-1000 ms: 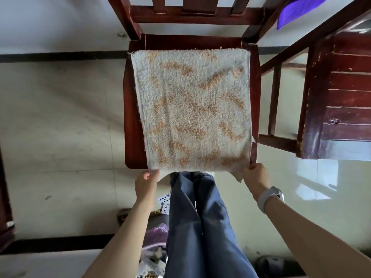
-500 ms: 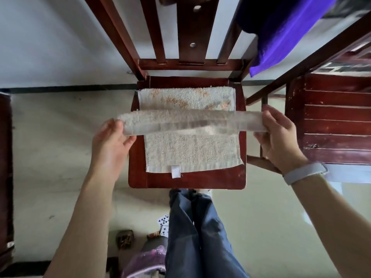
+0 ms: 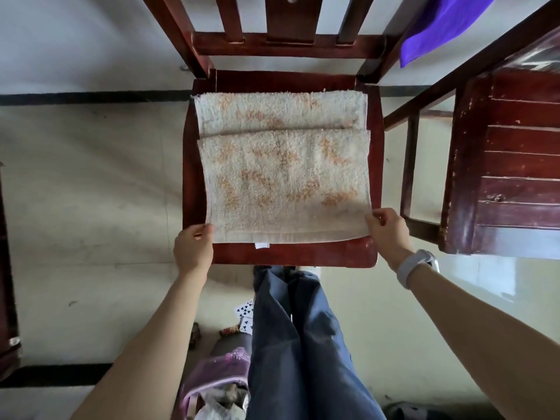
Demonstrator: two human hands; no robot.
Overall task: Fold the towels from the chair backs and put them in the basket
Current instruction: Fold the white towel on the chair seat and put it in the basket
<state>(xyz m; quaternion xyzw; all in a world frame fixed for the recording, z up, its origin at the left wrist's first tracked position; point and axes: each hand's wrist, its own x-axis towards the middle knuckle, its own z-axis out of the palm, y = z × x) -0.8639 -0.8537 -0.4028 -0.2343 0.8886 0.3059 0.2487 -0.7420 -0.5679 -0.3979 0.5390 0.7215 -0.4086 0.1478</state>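
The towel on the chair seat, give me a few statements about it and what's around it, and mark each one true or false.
1. The white and orange towel lies on the wooden chair seat. True.
2. Only the right hand grips the towel. False: the left hand pinches the near left corner too.
3. A purple cloth hangs at the upper right. True.
4. The towel is rolled into a tube. False: it lies flat, with a layer folded over toward the person.
5. A watch band sits on the left wrist. False: it is on the right wrist.
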